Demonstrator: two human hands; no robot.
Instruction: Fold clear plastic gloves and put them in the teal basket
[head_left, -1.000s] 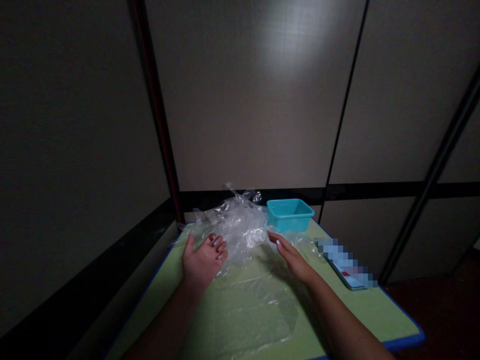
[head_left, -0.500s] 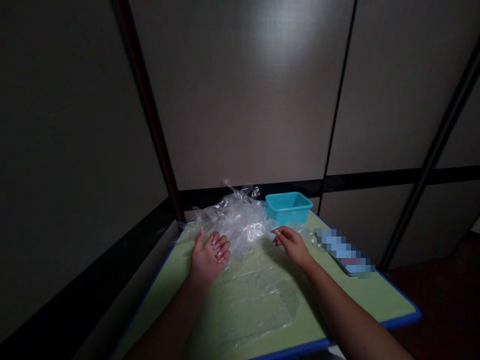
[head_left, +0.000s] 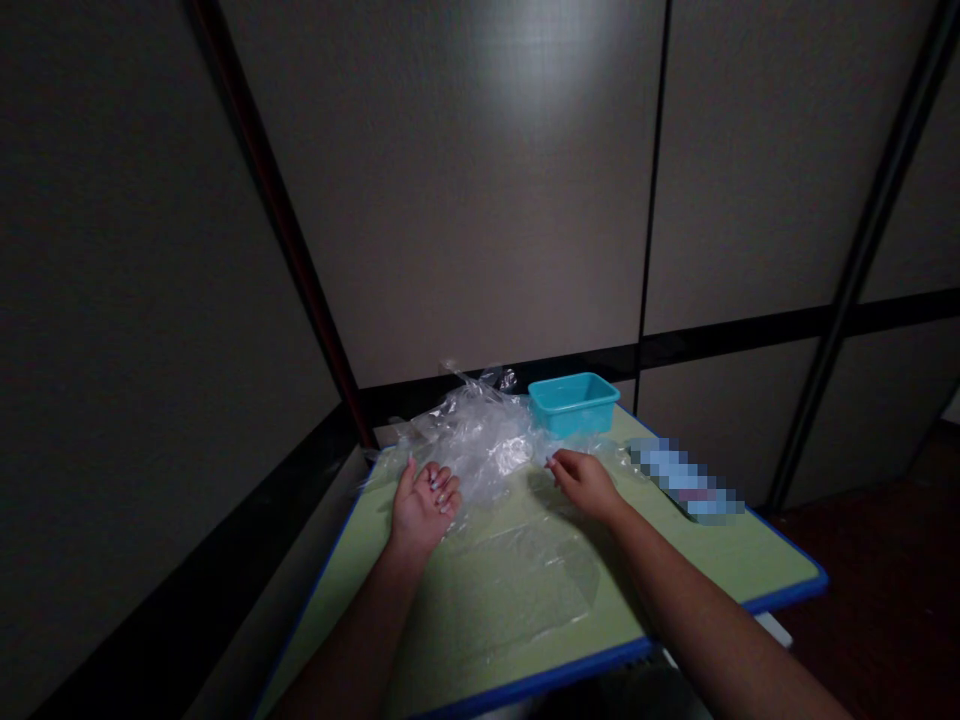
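My left hand (head_left: 425, 507) is palm up, its thumb apart and its fingers loosely curled, with nothing visible in the palm. It is beside a heap of crumpled clear plastic bags (head_left: 480, 435). My right hand (head_left: 589, 485) has its thumb and fingertips drawn together close to the right side of that heap. Whatever may be between those fingertips is too small to make out. A flat clear plastic bag (head_left: 525, 585) lies spread on the table between my forearms, nearer to me than both hands.
A turquoise plastic basket (head_left: 576, 420) stands at the back of the green table (head_left: 720, 575), which has a blue edge. At the right lies a flat bluish object (head_left: 686, 482), blurred out by pixels. Large wardrobe-like panels (head_left: 480, 220) rise behind the table.
The camera view has tilted and shifted a little. My left fingers look slightly less curled. The right hand keeps its pinch near the heap, and the bags look unchanged.
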